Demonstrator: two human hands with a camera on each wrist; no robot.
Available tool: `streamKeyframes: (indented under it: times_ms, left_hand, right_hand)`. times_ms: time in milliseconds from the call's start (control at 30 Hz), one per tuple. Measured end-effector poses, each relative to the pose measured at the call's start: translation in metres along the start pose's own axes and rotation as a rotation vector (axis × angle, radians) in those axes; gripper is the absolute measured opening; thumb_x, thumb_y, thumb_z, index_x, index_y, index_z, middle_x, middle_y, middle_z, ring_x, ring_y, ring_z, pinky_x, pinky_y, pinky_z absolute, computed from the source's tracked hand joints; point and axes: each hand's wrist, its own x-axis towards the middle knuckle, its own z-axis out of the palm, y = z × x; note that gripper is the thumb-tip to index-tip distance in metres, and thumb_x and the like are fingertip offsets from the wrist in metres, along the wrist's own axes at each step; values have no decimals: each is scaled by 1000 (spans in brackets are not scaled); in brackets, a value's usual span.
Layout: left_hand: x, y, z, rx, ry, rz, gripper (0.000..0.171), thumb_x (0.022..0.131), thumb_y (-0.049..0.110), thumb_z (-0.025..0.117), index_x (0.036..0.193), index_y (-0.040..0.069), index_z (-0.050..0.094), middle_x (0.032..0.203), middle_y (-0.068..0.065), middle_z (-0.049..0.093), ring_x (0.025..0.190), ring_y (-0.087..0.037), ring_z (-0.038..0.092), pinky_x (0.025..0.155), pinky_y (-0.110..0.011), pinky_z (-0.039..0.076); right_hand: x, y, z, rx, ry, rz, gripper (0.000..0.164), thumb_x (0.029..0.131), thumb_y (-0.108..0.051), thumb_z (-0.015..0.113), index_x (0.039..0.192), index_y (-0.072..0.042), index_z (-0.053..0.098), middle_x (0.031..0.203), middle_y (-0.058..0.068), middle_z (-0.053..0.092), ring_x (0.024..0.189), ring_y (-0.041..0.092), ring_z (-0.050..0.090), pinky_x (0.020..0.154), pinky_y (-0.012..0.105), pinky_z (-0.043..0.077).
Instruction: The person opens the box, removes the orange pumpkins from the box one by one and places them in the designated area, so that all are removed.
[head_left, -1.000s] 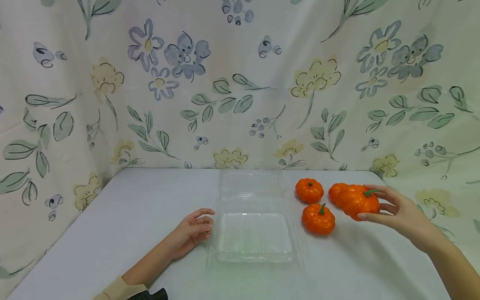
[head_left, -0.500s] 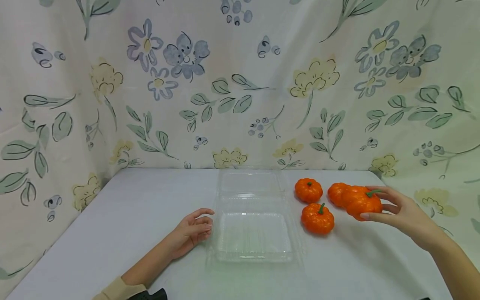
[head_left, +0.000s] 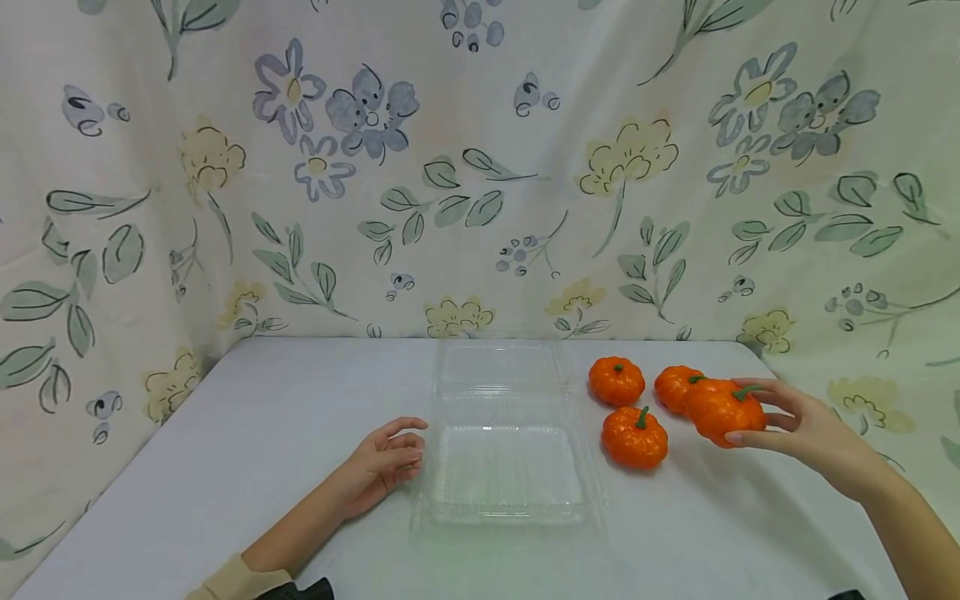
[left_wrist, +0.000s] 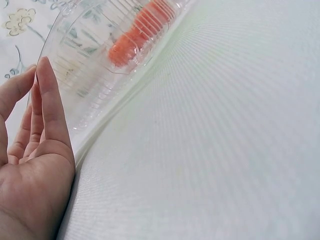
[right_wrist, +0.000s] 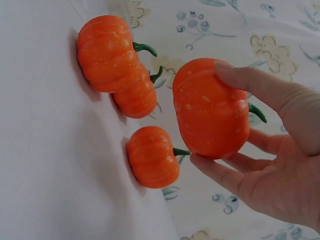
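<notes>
In the head view, my right hand (head_left: 810, 425) holds an orange toy pumpkin (head_left: 726, 412) with a green stem above the table. The right wrist view shows the thumb on one side of this pumpkin (right_wrist: 212, 110) and fingers on the other, clear of the table. My left hand (head_left: 382, 467) is at the left edge of an open, clear plastic clamshell container (head_left: 510, 471). Its thumb and fingertips pinch the container's rim in the left wrist view. No pumpkin lies in the container.
Three more orange pumpkins stand on the white table right of the container: one at the back (head_left: 617, 381), one in front (head_left: 634, 438), and one (head_left: 677, 388) partly behind the held pumpkin. A floral curtain (head_left: 480, 208) hangs behind the table.
My right hand has moved slightly down and right with the pumpkin, uncovering more of the pumpkin behind it, including its stem. The left hand and the container stay in place.
</notes>
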Motion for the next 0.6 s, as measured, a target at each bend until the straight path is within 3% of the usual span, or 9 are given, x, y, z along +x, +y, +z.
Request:
streamKeyframes:
  times_ms: [367,600]
  left_hand:
    - [-1,0,0,-6,-1,6,35,105,-7,52,129,17,58,101,8,68,87,-3,68,78,-16,59]
    - [-1,0,0,-18,-12,9,35,104,-8,52,129,17,58,101,7,67,86,-3,68,78,-16,59]
  right_hand:
    - [2,13,-2,-2,-30,-9,68,100,-26,74,154,-3,40,149,31,47,124,52,58,88,62,58]
    - [4,19,-3,6,-60,-1,69,100,-25,73,154,0,38,150,34,46,125,54,57,90,64,57]
